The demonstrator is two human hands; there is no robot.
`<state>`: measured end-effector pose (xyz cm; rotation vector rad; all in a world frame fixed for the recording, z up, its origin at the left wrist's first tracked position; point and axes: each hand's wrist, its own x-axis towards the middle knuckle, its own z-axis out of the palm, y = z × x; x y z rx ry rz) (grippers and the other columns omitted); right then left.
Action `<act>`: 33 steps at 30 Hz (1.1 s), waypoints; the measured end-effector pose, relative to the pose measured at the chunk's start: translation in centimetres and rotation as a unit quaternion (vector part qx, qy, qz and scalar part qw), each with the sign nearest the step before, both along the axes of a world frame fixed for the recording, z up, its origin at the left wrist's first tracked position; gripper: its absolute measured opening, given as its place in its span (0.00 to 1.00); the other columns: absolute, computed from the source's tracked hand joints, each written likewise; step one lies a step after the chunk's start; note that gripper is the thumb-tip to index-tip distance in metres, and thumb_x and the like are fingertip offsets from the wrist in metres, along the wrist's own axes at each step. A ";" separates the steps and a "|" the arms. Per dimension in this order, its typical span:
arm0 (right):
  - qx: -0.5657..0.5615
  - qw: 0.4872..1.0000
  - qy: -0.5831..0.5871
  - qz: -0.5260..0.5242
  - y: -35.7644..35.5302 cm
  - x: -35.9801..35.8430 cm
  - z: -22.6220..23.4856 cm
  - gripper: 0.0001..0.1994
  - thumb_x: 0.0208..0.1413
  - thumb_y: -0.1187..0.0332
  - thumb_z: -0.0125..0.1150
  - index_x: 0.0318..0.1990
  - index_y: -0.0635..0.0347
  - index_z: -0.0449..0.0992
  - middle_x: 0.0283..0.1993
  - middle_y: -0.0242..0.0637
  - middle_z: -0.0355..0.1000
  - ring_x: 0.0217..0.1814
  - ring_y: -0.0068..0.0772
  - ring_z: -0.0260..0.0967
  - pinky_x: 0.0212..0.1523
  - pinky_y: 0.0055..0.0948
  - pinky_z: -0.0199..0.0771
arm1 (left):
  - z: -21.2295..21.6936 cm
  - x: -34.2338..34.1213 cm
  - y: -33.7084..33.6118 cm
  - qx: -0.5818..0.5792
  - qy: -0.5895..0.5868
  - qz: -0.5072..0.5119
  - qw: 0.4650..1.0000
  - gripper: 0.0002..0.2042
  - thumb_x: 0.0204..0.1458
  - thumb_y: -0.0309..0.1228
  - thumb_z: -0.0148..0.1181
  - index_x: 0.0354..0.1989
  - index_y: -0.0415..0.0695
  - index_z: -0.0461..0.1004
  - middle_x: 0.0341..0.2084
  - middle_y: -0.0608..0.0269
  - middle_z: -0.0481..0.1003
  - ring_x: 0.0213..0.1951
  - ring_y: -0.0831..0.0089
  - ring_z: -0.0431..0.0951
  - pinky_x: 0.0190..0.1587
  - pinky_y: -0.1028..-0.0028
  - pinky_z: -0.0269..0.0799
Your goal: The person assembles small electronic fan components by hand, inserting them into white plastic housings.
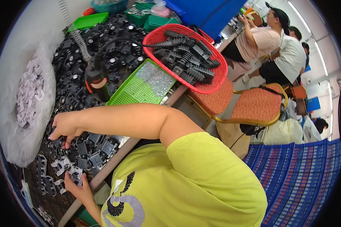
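My left hand [79, 189] is near the table's front edge, its fingers and thumb around a pale grey plastic part [75, 173]. Another pale grey part [60, 165] lies just beyond those fingertips. Stretched across the table, my right arm ends in my right hand [66, 126], whose bent fingers close on a small black plastic part [57, 141]; the fingers partly hide it. Several dark square plastic housings [96, 158] lie between my two hands. To the left, a row of black parts with light pieces [45, 176] sits on the tabletop.
A clear bag of pale parts [30, 90] stands at the left. A power screwdriver [97, 81] hangs on a coiled spring over a heap of black parts [75, 72]. Beside it are a green tray of screws [127, 90] and a red basket [224, 72]. Chairs [255, 106] and people are at right.
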<state>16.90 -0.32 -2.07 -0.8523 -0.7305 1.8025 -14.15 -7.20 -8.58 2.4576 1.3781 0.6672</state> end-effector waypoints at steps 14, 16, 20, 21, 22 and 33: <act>-0.029 0.994 -0.091 0.048 -2.7 0.2 1.0 0.34 0.63 0.76 0.64 0.75 0.67 0.59 0.52 0.38 0.77 0.54 0.30 0.78 0.58 0.41 0.84 | 2.8 -0.7 1.1 -0.113 -0.149 0.004 0.982 0.43 0.38 0.24 0.81 0.68 0.45 0.69 0.54 0.54 0.78 0.57 0.54 0.79 0.62 0.63 0.73; -0.033 0.993 -0.079 0.078 -2.7 0.3 0.7 0.33 0.63 0.77 0.65 0.75 0.68 0.60 0.55 0.40 0.78 0.54 0.31 0.79 0.57 0.37 0.84 | 2.2 -1.5 0.9 -0.148 -0.175 0.016 0.973 0.40 0.39 0.25 0.81 0.67 0.45 0.71 0.56 0.54 0.79 0.59 0.55 0.79 0.62 0.63 0.73; -0.046 0.990 -0.085 0.103 -1.9 -1.9 1.1 0.29 0.64 0.79 0.63 0.71 0.69 0.63 0.53 0.41 0.81 0.51 0.32 0.81 0.57 0.34 0.84 | 1.9 -2.1 0.6 -0.147 -0.186 0.024 0.971 0.37 0.40 0.26 0.81 0.64 0.44 0.74 0.57 0.55 0.79 0.60 0.56 0.78 0.64 0.63 0.72; -0.050 0.989 -0.086 0.111 -1.8 -2.2 1.7 0.26 0.65 0.79 0.63 0.69 0.69 0.65 0.52 0.40 0.81 0.50 0.31 0.82 0.55 0.33 0.84 | 1.8 -2.1 0.8 -0.124 -0.178 0.013 0.976 0.37 0.39 0.26 0.82 0.63 0.44 0.75 0.56 0.55 0.79 0.59 0.59 0.79 0.63 0.65 0.72; -0.048 0.987 -0.085 0.126 -1.5 -2.4 1.4 0.24 0.65 0.79 0.63 0.68 0.68 0.67 0.52 0.40 0.81 0.49 0.30 0.81 0.54 0.32 0.84 | 2.1 -2.0 0.9 -0.127 -0.173 0.003 0.977 0.36 0.39 0.27 0.82 0.62 0.44 0.76 0.58 0.54 0.78 0.61 0.56 0.77 0.65 0.63 0.71; -0.072 0.976 -0.077 0.191 -0.6 -5.0 0.7 0.23 0.66 0.79 0.58 0.67 0.68 0.69 0.56 0.42 0.79 0.51 0.31 0.80 0.55 0.34 0.83 | 3.1 -2.7 1.9 -0.119 -0.120 -0.050 0.984 0.36 0.42 0.27 0.78 0.64 0.45 0.72 0.57 0.53 0.73 0.60 0.51 0.72 0.64 0.59 0.69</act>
